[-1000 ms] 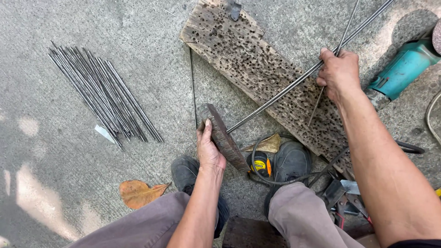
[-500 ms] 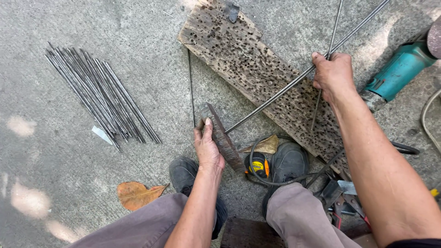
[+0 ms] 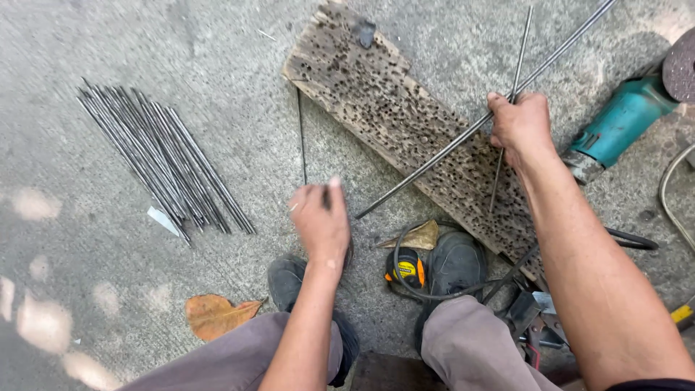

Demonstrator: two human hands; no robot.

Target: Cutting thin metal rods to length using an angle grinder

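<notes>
Concrete floor: right hand (image 3: pixel 520 127) at two o'clock grips long rod (image 3: pixel 463 141) on pitted board (image 3: pixel 391 123); left hand (image 3: pixel 320 221) pinches short rod (image 3: pixel 301 134), to be laid aside carefully.

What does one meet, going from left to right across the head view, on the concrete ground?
Bundle of thin metal rods → dry leaf → left hand → tape measure → right hand on a long rod → teal angle grinder.
</notes>
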